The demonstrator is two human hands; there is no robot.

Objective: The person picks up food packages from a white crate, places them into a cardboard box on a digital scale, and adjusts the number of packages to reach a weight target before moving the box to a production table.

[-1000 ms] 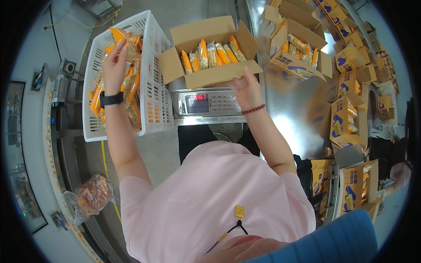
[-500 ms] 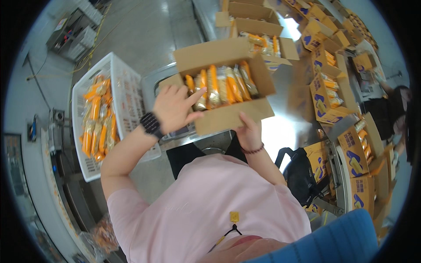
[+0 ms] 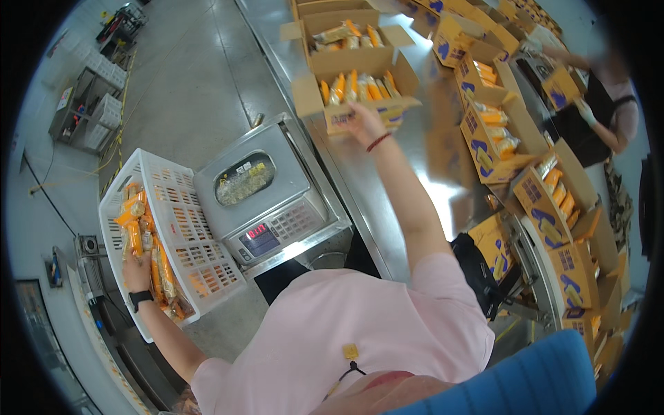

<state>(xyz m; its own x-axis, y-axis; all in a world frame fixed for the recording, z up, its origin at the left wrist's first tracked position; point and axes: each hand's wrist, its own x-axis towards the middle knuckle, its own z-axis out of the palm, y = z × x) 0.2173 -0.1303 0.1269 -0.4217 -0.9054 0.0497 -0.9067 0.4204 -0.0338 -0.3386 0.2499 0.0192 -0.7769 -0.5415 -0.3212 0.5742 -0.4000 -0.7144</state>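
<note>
My right hand (image 3: 364,126) reaches far forward and grips the near side of an open cardboard box (image 3: 337,122). Several orange-and-clear food packets (image 3: 353,86) stand in a row inside that box, which sits on the steel table. On the left, my left hand (image 3: 137,271) is down in a white plastic basket (image 3: 205,238). Its fingers are apart and touch the orange-and-clear packets (image 3: 139,223) heaped there; no packet is clearly held. Between my hands, a digital scale (image 3: 277,187) shows its bare metal pan and lit red display.
Another open box of packets (image 3: 346,34) stands just beyond. More filled boxes (image 3: 487,142) line the table's right side. A co-worker's gloved hand (image 3: 584,111) is by a box at the far right. A black bag (image 3: 474,270) hangs near my right side.
The box has moved off the scale, forward and right onto the table, with my right hand on it. My left hand has left the box and gone into the basket.
</note>
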